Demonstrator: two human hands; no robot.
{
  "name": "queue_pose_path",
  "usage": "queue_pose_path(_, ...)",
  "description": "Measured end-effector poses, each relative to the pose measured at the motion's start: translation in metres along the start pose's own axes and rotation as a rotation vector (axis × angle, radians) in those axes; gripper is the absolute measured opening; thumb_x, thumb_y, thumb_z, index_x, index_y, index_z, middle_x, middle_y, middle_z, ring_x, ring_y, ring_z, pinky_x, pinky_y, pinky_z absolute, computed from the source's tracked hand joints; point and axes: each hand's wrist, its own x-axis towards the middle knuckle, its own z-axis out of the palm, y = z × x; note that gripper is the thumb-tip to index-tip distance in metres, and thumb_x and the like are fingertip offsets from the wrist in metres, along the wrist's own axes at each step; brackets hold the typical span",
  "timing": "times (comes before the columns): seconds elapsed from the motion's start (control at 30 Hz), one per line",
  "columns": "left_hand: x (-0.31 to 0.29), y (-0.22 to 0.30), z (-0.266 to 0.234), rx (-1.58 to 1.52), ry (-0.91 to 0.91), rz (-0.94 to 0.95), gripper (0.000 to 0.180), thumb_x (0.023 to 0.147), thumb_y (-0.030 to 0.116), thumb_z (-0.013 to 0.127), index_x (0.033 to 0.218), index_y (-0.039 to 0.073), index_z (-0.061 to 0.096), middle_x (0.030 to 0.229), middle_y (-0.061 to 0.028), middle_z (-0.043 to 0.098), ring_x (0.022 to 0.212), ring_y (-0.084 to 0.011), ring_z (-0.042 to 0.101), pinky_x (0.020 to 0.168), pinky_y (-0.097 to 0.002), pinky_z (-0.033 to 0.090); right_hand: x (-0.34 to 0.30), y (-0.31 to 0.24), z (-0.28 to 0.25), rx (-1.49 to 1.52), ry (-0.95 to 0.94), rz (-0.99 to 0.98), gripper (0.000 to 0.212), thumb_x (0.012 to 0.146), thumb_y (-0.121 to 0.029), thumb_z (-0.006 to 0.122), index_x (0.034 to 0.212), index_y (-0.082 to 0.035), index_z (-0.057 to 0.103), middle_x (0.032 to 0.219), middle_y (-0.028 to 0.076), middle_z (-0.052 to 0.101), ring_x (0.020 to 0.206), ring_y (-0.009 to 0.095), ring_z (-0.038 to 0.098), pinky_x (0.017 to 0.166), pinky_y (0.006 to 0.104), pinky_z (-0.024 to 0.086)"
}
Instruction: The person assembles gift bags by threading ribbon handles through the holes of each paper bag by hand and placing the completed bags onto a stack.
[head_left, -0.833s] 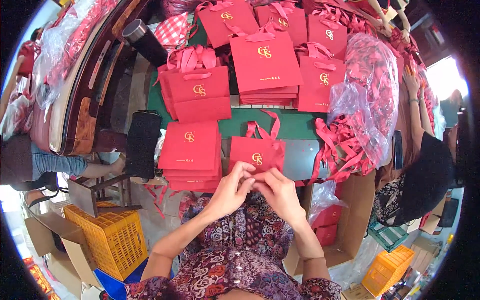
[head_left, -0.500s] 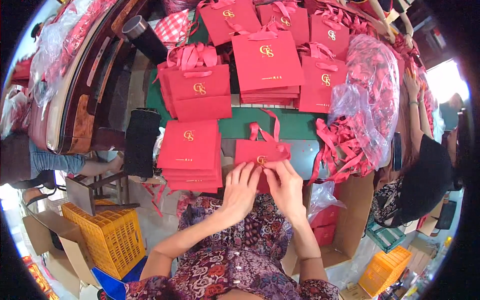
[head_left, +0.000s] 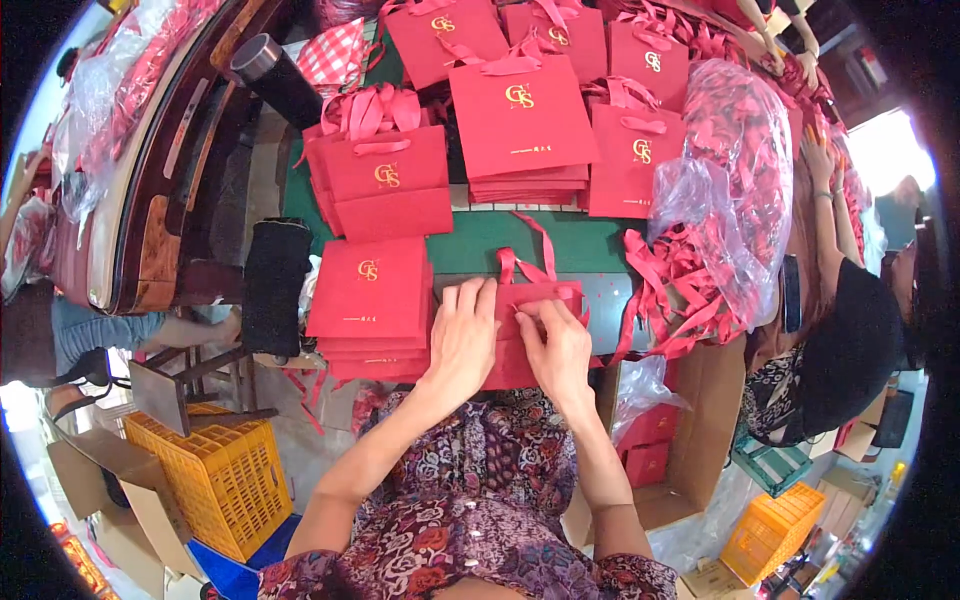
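Bag of red paper lies at the middle of the table's near edge, between the person's two hands, a loop of red ribbon rising from its top onto the green surface. The left hand rests back upward over the bag's left side, fingers straight and close together; whether its thumb grips anything beneath cannot be told. The right hand has thumb and fingertips drawn narrowly together at the bag's upper part; what, if anything, sits between them is too small to tell. Just left of the left hand, also at the near edge, is a stack of red bags with gold print. A heap of loose ribbons spills at the near right corner, beside a clear plastic sack full of more. Farther back, another pile of bags stands toward the middle of the far edge, and a black tumbler leans near the far left corner, next to a checked cloth.
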Motion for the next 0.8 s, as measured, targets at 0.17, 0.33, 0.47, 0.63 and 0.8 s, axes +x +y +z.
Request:
queue_pose_path(0.17, 0.005, 0.003, -0.005, -0.057, -0.002, -0.022, 0.045, 0.076, 0.004, 0.074, 0.117, 0.001, 0.056, 0.113, -0.0166, 0.055, 0.104, -0.0369, 0.053, 0.089, -0.0445, 0.049, 0.002, 0.004, 0.005, -0.048, 0.033, -0.075, 0.009, 0.087, -0.008, 0.070, 0.093, -0.002, 0.067, 0.084, 0.013, 0.066, 0.068, 0.028, 0.067, 0.063, 0.0383, 0.052)
queue_pose_path(0.33, 0.007, 0.000, -0.008, -0.125, 0.004, -0.005, 0.035, 0.078, 0.002, 0.072, 0.109, 0.003, 0.057, 0.105, -0.0165, 0.053, 0.097, -0.0373, 0.055, 0.081, -0.0449, 0.050, 0.002, 0.004, 0.006, 0.009, 0.006, -0.026, 0.010, 0.086, -0.009, 0.071, 0.089, -0.001, 0.066, 0.078, 0.013, 0.066, 0.064, 0.025, 0.066, 0.060, 0.0373, 0.051)
queue_pose_path(0.47, 0.008, 0.000, -0.010, -0.192, -0.011, 0.000, 0.020, 0.085, 0.001, 0.064, 0.102, 0.004, 0.055, 0.096, -0.0147, 0.056, 0.091, -0.0361, 0.055, 0.078, -0.0463, 0.049, 0.001, -0.006, -0.003, 0.038, -0.049, 0.038, 0.012, 0.085, -0.011, 0.071, 0.086, -0.001, 0.065, 0.073, 0.012, 0.067, 0.062, 0.024, 0.066, 0.059, 0.0367, 0.051)
queue_pose_path(0.63, 0.002, 0.008, -0.008, -0.251, 0.039, -0.018, 0.012, 0.088, 0.000, 0.060, 0.096, 0.004, 0.052, 0.090, -0.0125, 0.062, 0.086, -0.0348, 0.055, 0.074, -0.0462, 0.047, -0.003, -0.013, 0.000, 0.045, -0.059, 0.107, 0.013, 0.088, -0.012, 0.070, 0.087, 0.001, 0.066, 0.074, 0.015, 0.069, 0.064, 0.023, 0.069, 0.060, 0.0355, 0.053)
queue_pose_path(0.8, -0.001, 0.008, -0.011, -0.297, 0.019, -0.024, 0.011, 0.088, 0.000, 0.059, 0.096, 0.004, 0.053, 0.091, -0.0127, 0.062, 0.086, -0.0353, 0.055, 0.073, -0.0462, 0.047, -0.010, -0.014, 0.004, 0.170, -0.018, 0.177, 0.015, 0.090, -0.013, 0.069, 0.089, 0.002, 0.067, 0.075, 0.014, 0.070, 0.066, 0.021, 0.070, 0.062, 0.0348, 0.054)
